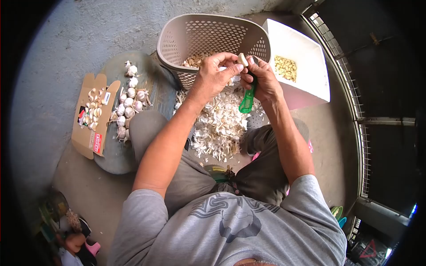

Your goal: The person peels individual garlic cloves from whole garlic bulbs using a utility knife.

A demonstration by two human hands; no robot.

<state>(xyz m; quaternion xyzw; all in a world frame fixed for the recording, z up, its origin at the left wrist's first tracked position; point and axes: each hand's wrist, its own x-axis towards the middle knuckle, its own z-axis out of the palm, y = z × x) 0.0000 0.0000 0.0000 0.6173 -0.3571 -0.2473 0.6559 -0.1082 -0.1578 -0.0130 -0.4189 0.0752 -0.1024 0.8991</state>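
Observation:
Between the thumb and fingers of my left hand [215,74] is a pale garlic clove [242,60], held up above the basket's near rim. My right hand [265,82] is closed around a green box cutter [247,102], its translucent handle end pointing down. The right thumb is close to the clove; the blade is hidden from view. Below both hands lies a heap of papery garlic skins [217,122] on the floor between my legs.
A perforated basket [213,18] holds cloves [195,60]. Right of it, a white foam box [306,48] contains peeled cloves [285,68]. At left, garlic bulbs [128,103] and a cardboard box [102,119] with loose cloves [92,109] rest on a round surface [113,164]. Another person [73,244] is lower left.

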